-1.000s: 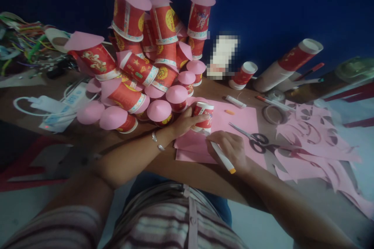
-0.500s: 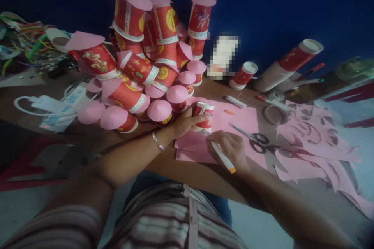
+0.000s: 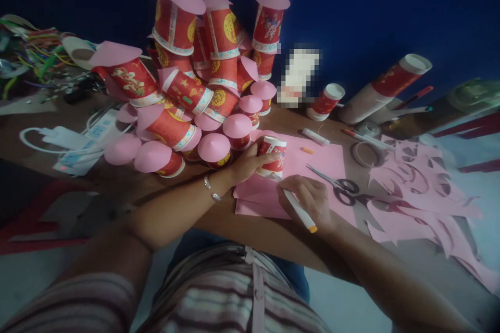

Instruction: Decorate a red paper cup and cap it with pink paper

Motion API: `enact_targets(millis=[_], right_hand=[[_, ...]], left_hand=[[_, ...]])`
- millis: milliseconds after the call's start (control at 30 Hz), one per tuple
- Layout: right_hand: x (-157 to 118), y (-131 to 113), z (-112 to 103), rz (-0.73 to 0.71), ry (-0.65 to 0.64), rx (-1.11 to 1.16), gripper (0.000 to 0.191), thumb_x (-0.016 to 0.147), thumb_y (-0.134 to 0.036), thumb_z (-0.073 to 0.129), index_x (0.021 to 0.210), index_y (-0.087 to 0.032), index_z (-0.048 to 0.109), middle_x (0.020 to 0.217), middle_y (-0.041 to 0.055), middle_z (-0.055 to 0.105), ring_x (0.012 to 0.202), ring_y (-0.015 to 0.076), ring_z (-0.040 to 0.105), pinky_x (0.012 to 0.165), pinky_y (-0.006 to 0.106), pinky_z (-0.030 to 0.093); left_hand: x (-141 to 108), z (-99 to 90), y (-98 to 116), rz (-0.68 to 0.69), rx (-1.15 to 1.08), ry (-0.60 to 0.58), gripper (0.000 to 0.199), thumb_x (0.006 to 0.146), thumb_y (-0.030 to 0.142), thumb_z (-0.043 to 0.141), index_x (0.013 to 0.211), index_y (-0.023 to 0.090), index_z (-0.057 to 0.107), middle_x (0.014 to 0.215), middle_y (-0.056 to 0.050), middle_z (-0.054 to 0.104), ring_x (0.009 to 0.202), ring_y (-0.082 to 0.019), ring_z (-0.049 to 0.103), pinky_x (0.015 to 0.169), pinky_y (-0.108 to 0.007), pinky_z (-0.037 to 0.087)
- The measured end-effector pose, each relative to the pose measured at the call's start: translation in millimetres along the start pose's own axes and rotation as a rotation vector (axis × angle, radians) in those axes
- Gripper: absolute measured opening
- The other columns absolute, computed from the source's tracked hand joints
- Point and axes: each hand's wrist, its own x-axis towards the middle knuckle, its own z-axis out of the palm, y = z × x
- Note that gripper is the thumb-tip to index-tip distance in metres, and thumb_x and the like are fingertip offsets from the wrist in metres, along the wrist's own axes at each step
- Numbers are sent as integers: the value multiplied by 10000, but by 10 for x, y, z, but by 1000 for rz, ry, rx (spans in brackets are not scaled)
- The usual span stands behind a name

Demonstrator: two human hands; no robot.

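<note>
A red patterned paper cup [image 3: 269, 169] stands on pink paper sheets [image 3: 332, 161], and my left hand [image 3: 252, 160] is wrapped round it. My right hand [image 3: 307, 199] grips a white marker pen [image 3: 299, 210] with an orange end, its other end pointing at the base of the cup. The pen's tip is too small to make out. An orange cap [image 3: 307, 150] lies on the pink paper beyond the cup. To the right of my right hand, scissors [image 3: 339, 186] rest partly spread on the paper.
Red cups with pink paper cones [image 3: 213, 148] are piled at the left. A power strip [image 3: 88, 140] with cables lies further left. Pink paper scraps [image 3: 422, 203] cover the right side, near a tape roll [image 3: 367, 154]. Another red cup [image 3: 326, 101] stands at the back.
My right hand and the marker have shifted very slightly to the right. My left hand keeps its hold on the cup, which has not visibly moved.
</note>
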Motion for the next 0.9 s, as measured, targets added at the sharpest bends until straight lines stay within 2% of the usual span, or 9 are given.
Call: enact_targets(millis=[533, 900], right_hand=[[20, -10, -25, -2, -22, -1, 167, 903, -29, 628, 1002, -160, 595, 749, 25, 686, 613, 131, 646, 557, 250, 502], [40, -4, -15, -30, -24, -20, 157, 927, -47, 624, 1027, -161, 586, 781, 38, 719, 658, 146, 684, 583, 258, 547]], left_hand=[[13, -42, -39, 12, -3, -23, 479, 780, 343, 841, 1187, 193, 638, 1058, -57, 693, 941, -178, 664, 866, -329, 531], [10, -46, -30, 0, 15, -25, 492, 759, 376, 858, 1156, 173, 651, 1025, -65, 691, 902, -179, 662, 809, -314, 538]])
